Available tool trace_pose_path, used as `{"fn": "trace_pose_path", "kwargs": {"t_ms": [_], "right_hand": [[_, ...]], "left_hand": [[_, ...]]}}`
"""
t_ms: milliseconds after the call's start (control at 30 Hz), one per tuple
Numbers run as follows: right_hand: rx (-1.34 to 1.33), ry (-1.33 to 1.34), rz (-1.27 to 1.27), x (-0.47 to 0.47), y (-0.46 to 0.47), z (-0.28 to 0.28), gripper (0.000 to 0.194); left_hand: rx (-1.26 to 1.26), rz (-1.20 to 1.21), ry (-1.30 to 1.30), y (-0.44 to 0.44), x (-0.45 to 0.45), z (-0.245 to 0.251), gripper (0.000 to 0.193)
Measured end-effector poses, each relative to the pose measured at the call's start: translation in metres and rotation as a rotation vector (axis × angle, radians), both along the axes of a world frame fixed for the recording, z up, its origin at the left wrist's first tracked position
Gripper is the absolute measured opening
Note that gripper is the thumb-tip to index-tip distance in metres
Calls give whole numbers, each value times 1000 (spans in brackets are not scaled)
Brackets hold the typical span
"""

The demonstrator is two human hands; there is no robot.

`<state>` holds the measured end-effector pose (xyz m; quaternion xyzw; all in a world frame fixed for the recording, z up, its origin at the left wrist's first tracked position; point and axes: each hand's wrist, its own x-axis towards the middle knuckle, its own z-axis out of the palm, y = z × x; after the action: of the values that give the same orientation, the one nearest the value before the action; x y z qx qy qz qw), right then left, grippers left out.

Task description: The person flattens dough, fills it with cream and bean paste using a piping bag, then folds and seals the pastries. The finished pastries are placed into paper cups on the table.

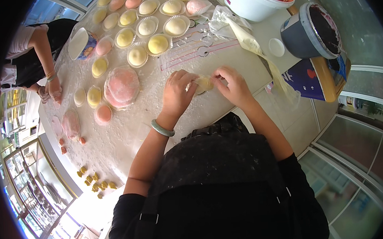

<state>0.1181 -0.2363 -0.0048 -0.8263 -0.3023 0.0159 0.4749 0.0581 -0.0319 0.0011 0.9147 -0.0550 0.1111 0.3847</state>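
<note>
Between my hands, just above the floured tabletop, is a pale yellow piece of soft dough point(204, 83). My left hand point(179, 92), with a pale green bangle on the wrist, pinches its left edge. The fingertips of my right hand point(231, 84) are at its right edge. Left of my hands a stack of round pink dough sheets point(122, 87) lies on the table. Yellow, white and pink filled dough balls in paper cups stand beyond, among them a yellow one point(158, 44). A piping bag with pale cream point(244, 39) lies beyond my right hand.
A white tub with red residue point(256, 0) and a dark bucket point(299, 32) stand at the right, near an unfilled paper cup point(276, 47). A patterned container point(83, 44) stands at the left. Another person's hand point(55, 90) touches the table near pink dough point(70, 124). Small brownish-yellow pieces point(96, 184) lie near the left edge.
</note>
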Motion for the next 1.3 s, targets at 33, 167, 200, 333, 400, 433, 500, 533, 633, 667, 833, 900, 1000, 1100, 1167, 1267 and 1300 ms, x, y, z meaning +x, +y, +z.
{"fn": "trace_pose_path", "kwargs": {"t_ms": [33,167,200,333,400,433,500,533,633,667,833,900,1000,1100,1167,1267,1300], "right_hand": [[28,-22,-14,0,4,0,12],[-55,-159,51,-3,17,7,10],[-45,-137,47,-4,18,9,9],[78,82,-15,-9,10,7,9],[97,177,-41,-12,3,-1,11],[70,187,-37,-14,0,-7,12],[36,259,-42,-17,-6,-18,15],[30,320,-48,-17,-7,-23,16],[298,665,-64,-19,-7,-30,17],[432,821,-67,-19,-7,-30,17],[341,688,-132,-17,6,-12,16],[222,487,-107,-17,15,-4,16],[190,325,-35,-19,24,5,14],[327,583,-45,-22,27,10,14],[420,719,-45,-22,25,13,15],[412,669,8,-19,21,19,23],[336,674,15,-17,20,21,26]], "left_hand": [[11,-6,0,0,0,1,19],[12,-50,39,-2,1,7,19],[22,-67,16,-2,2,8,19],[22,-76,-13,1,4,7,20],[3,-57,-1,2,4,4,20],[-3,-48,3,2,4,3,20],[-9,-40,9,1,4,2,19],[-8,-38,8,2,5,2,19],[-3,-37,9,2,4,3,18],[-3,-35,5,3,4,4,18],[20,-44,-4,3,3,7,17],[37,-52,-8,1,2,8,18],[25,-62,5,-2,1,11,21],[-70,-66,65,-4,-4,15,22],[-169,-88,97,-3,-6,17,22],[-79,-95,106,-4,-4,15,21],[-79,-83,97,-4,-3,14,21]]}}
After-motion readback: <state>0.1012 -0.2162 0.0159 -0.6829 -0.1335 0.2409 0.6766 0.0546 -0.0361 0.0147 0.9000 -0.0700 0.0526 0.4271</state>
